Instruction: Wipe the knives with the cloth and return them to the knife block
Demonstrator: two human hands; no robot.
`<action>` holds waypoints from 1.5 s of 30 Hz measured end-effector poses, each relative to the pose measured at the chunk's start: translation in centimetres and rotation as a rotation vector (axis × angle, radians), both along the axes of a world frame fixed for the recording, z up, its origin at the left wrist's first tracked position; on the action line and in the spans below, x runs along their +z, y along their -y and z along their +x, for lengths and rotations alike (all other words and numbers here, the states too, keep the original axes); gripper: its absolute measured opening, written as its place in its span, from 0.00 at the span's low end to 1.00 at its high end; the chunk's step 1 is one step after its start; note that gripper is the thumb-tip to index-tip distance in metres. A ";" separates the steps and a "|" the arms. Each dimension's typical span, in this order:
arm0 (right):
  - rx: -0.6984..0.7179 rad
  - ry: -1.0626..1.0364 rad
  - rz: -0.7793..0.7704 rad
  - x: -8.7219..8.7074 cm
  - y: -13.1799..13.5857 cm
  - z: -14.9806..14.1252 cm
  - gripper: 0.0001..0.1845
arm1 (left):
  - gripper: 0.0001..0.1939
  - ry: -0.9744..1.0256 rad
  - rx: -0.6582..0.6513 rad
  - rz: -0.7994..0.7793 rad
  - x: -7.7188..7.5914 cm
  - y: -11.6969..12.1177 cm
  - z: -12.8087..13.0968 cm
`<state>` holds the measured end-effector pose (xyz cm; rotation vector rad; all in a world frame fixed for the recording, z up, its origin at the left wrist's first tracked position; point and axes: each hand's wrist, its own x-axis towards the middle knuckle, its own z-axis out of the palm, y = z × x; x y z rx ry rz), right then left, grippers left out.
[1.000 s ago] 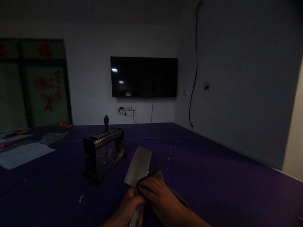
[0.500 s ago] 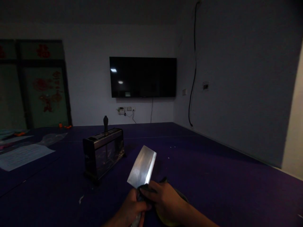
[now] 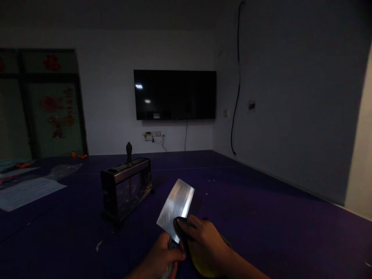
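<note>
Above the purple tabletop [image 3: 261, 217], short of its far edge, the left hand [image 3: 162, 254] is clasping the cleaver [image 3: 175, 207] while the right hand [image 3: 207, 240] is edging a pinched cloth [image 3: 202, 265] upward, baring the blade's heel.

Dim homelike room, wall-mounted television [image 3: 175, 95], red door decorations [image 3: 51, 104]

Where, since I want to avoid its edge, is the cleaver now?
In the head view, the cleaver is low, near the middle, held in the left hand, to the right of the knife holder.
</note>
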<state>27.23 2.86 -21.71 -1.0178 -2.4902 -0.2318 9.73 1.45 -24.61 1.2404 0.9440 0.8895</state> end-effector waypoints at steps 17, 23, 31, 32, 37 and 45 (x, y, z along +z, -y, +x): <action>-0.214 -0.175 -0.127 1.0 0.0 0.4 0.37 | 0.20 -0.011 -0.055 0.042 -0.6 -0.2 -0.2; -0.112 -0.140 -0.125 0.6 0.1 0.3 0.36 | 0.19 0.019 -0.077 0.014 0.0 0.2 -0.6; 0.084 -0.003 -0.101 1.0 1.2 -0.5 0.27 | 0.22 0.002 0.034 -0.041 -0.3 -0.7 0.2; 0.106 0.003 -0.098 1.1 1.4 -0.5 0.26 | 0.22 -0.012 0.053 -0.042 -0.6 -0.9 0.2; 0.165 0.016 -0.096 1.5 1.9 -0.6 0.26 | 0.21 -0.065 0.083 -0.028 -1.2 -1.5 0.1; 0.119 0.010 -0.082 1.0 1.6 -0.7 0.25 | 0.20 -0.116 0.116 -0.051 0.0 -0.4 0.0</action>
